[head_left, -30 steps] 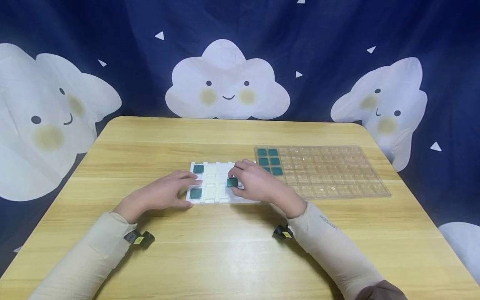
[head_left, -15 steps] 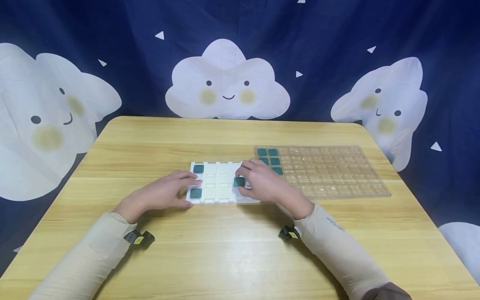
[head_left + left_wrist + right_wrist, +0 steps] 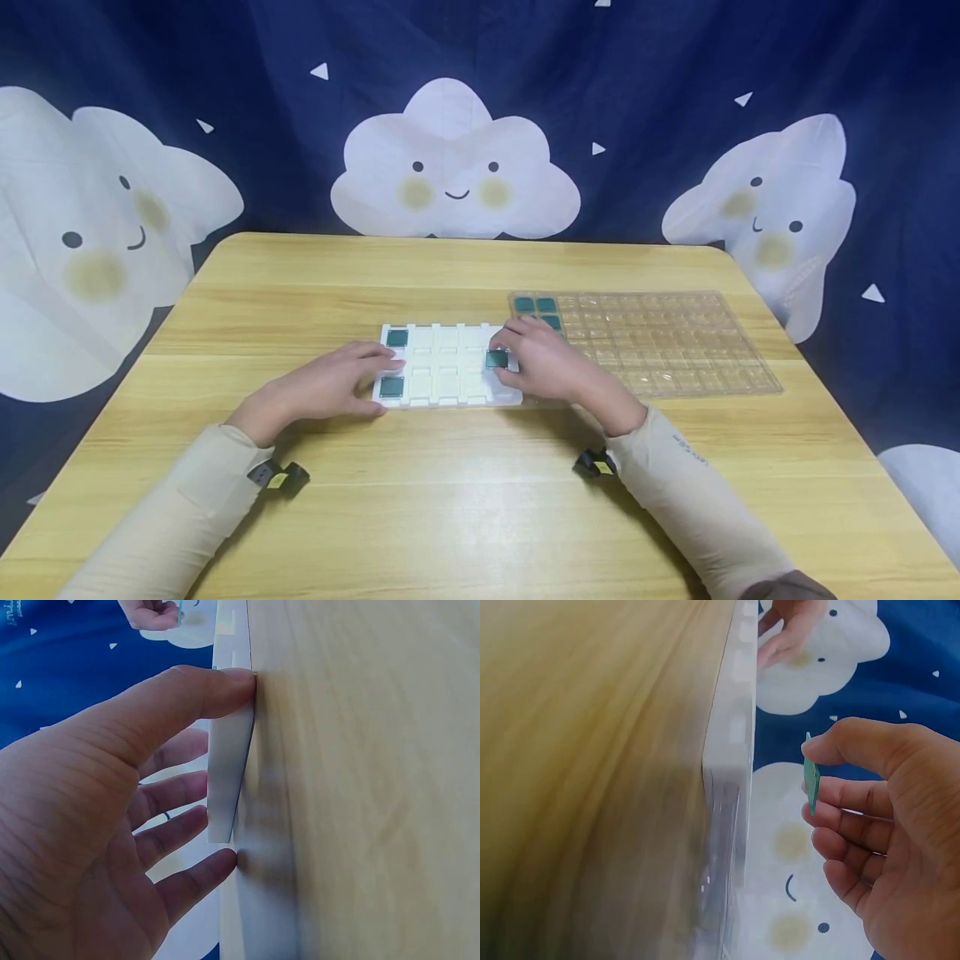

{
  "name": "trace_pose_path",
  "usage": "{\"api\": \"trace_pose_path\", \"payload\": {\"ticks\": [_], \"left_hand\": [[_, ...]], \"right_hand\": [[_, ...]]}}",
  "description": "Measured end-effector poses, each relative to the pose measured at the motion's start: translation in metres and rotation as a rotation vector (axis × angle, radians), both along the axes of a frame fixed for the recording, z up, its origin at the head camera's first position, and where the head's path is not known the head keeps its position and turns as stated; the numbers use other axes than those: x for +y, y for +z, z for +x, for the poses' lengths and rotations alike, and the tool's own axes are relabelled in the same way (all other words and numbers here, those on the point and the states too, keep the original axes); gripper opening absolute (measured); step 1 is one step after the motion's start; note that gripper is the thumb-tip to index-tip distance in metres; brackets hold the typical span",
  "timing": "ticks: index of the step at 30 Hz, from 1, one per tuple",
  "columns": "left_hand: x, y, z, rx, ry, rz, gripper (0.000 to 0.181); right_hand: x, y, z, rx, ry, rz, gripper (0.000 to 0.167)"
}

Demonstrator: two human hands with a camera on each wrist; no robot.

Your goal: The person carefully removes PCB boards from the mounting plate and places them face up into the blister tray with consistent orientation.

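Observation:
A white compartment tray [image 3: 447, 364] lies on the table, with one green square chip [image 3: 397, 337] in its far-left pocket and another green chip [image 3: 392, 387] in its near-left pocket. My left hand [image 3: 330, 385] holds the tray's left end; its thumb is against the near edge [image 3: 230, 750], the other fingers spread over the left side. Thumb and fingertips of my right hand [image 3: 551, 364] pinch a thin green chip [image 3: 497, 359] by its edges above the tray's right end. In the right wrist view that chip [image 3: 812, 780] is clear of the tray.
Right of the white tray is a clear plastic tray [image 3: 660, 342] with many small pockets. Green chips [image 3: 546, 305] sit in its left columns, some hidden behind my right hand. The wooden table [image 3: 420, 517] runs up to a blue curtain [image 3: 637, 50] with printed clouds.
My right hand, with the chip pinched in it, has moved right across the white tray toward the clear tray, covering more chips there. My left hand has stayed where it was.

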State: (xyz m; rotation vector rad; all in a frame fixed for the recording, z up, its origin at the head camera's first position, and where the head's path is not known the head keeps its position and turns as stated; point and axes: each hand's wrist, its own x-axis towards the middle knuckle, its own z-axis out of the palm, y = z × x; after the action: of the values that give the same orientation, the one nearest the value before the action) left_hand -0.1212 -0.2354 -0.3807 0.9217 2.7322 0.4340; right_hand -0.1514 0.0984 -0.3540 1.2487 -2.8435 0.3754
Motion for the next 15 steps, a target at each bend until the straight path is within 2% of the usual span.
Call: {"api": "trace_pose_path", "payload": {"ticks": [15], "left_hand": [[0.000, 0.000, 0.000, -0.007, -0.001, -0.001, 0.073]], "right_hand": [[0.034, -0.001, -0.011, -0.032, -0.053, -0.059, 0.033]]}}
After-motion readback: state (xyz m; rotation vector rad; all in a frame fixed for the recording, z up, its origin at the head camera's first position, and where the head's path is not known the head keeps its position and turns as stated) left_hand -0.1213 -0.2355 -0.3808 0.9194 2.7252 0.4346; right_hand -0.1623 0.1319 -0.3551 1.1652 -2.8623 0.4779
